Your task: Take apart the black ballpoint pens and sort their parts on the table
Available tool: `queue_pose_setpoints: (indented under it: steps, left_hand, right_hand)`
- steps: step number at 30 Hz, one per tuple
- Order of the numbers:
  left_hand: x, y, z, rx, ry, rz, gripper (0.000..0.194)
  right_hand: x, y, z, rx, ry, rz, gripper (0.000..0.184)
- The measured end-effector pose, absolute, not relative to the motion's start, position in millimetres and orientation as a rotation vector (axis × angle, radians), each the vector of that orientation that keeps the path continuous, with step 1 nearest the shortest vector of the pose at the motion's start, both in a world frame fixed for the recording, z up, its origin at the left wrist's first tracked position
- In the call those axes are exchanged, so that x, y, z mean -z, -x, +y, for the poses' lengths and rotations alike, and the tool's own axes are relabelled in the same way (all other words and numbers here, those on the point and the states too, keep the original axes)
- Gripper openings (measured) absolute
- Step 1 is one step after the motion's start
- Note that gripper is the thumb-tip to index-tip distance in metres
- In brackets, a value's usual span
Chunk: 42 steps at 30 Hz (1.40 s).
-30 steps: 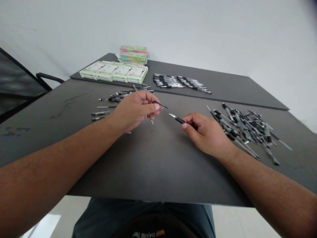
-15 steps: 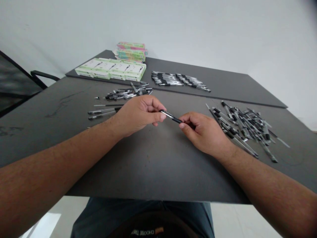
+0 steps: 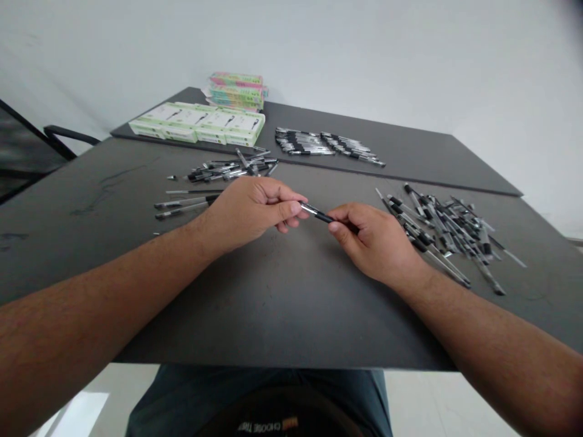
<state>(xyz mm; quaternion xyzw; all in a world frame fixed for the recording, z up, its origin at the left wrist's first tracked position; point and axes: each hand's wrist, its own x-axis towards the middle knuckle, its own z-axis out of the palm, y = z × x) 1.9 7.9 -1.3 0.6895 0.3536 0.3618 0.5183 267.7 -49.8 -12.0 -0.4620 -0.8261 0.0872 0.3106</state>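
Between my hands, above the middle of the grey table, is a pen (image 3: 322,215) with a black grip, tilted down to the right. My right hand (image 3: 376,240) is closed round its rear part. The fingers and thumb of my left hand (image 3: 257,212) pinch the pen cap (image 3: 307,208), clear with a black clip, at the tip end. The cap sits over the tip, and my left fingers partly hide it. Behind my left hand lies a heap of pen parts (image 3: 228,170). A few clear barrels (image 3: 182,209) lie beside my left wrist.
A bigger heap of pens and parts (image 3: 449,224) spreads right of my right hand. At the back lie two rows of pens (image 3: 305,143), green-white boxes (image 3: 200,123) and a stack of colourful boxes (image 3: 237,91). A chair armrest (image 3: 70,132) stands at left.
My left hand has brought the cap rightward onto the pen's bare tip. The cap and pen were apart one second ago and are joined now. The view has shifted slightly.
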Motion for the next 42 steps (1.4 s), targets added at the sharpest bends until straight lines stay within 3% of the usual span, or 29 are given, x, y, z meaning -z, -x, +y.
queue_pose_setpoints:
  steps: [9, 17, 23, 28, 34, 42]
  left_hand:
    - [0.7, -2.0, 8.1, -0.88, -1.657, 0.836, 0.017]
    - [14.9, 3.0, 16.1, -0.933, -1.69, 0.895, 0.043]
    - [25.0, 5.2, 20.2, -0.932, -1.789, 0.985, 0.04]
    - [22.8, 7.5, 15.5, -0.892, -1.951, 1.003, 0.037]
    - [14.6, 9.5, 12.0, -0.876, -2.094, 1.017, 0.033]
    - [14.6, 9.8, 11.1, -0.844, -2.231, 0.989, 0.03]
  right_hand:
    - [13.2, -267.4, -47.9, -0.227, 1.191, -2.191, 0.017]
    - [-4.1, -275.8, -44.3, -0.175, 1.328, -2.189, 0.021]
    - [-42.1, -317.3, 14.9, 0.059, 1.736, -2.128, 0.031]
    - [-28.8, -351.1, 105.0, 0.156, 2.16, -2.241, 0.036]
    - [7.3, -370.0, 155.8, 0.152, 2.25, -2.254, 0.037]
    - [14.8, -369.1, 183.9, 0.23, 2.262, -2.216, 0.036]
